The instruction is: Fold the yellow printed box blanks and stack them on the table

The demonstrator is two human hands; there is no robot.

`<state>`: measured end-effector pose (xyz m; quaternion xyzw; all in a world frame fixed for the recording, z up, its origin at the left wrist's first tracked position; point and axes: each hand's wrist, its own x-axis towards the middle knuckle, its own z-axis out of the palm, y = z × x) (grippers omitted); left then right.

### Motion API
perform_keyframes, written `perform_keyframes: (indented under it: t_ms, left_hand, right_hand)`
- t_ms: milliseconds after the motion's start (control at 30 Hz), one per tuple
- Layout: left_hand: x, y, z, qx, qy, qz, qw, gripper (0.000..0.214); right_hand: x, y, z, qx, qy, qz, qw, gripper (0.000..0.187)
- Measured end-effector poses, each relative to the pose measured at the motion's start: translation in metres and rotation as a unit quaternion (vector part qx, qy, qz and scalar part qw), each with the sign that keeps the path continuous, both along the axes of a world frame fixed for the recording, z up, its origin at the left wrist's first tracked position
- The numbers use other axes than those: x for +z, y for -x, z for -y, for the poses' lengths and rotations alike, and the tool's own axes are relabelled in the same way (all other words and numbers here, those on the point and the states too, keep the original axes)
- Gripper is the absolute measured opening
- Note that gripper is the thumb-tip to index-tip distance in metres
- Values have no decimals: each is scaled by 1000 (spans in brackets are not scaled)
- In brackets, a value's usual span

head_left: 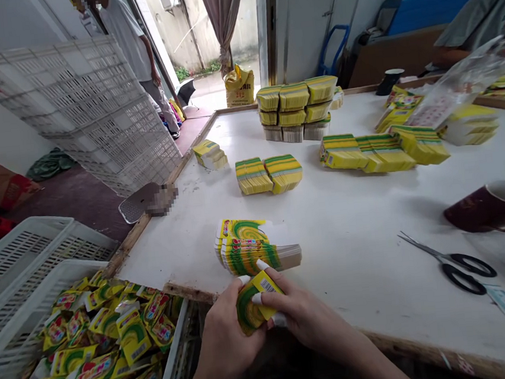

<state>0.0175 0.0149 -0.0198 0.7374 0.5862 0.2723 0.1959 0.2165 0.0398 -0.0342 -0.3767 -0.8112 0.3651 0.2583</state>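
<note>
Both my hands grip one yellow-and-green packet [251, 303] at the near edge of the white table [356, 245]. My left hand [226, 335] holds its lower left side with curled fingers. My right hand [298, 313] pinches its right side; white tape covers several fingertips. Just beyond the packet, a fanned stack of the same packets [251, 246] lies on the table. A white crate [116, 345] heaped with loose packets sits to my left, below table level.
Bundled packet stacks [269, 173], [383, 150] and a taller pile [298, 107] stand farther back. Black scissors [458, 262] and a dark red mug [491, 208] lie at right. Empty white crates [84, 110] lean at left. A person stands by the doorway [131, 40]; another sits at far right.
</note>
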Motion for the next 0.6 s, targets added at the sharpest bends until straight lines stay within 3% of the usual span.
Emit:
perform_keyframes:
  t_ms: [100, 200, 300, 433, 533, 600]
  left_hand:
    - [12, 1, -1, -17, 30, 14, 999, 57]
    - [13, -4, 1, -9, 23, 27, 999, 57]
    - [5, -8, 5, 29, 11, 61, 998, 66]
    - [-9, -4, 10, 60, 40, 198, 978, 67]
    - [-14, 1, 11, 168, -9, 323, 931, 60]
    - [-15, 3, 10, 207, -43, 323, 923, 59]
  right_hand:
    - [13, -6, -4, 33, 5, -20, 999, 38]
    - [14, -1, 0, 4, 1, -39, 999, 36]
    - [5, 10, 8, -54, -20, -66, 996, 60]
    - [2, 13, 8, -42, -22, -103, 994, 81]
    - [12, 7, -6, -85, -32, -152, 984, 64]
    - [22, 6, -15, -114, -42, -164, 979, 48]
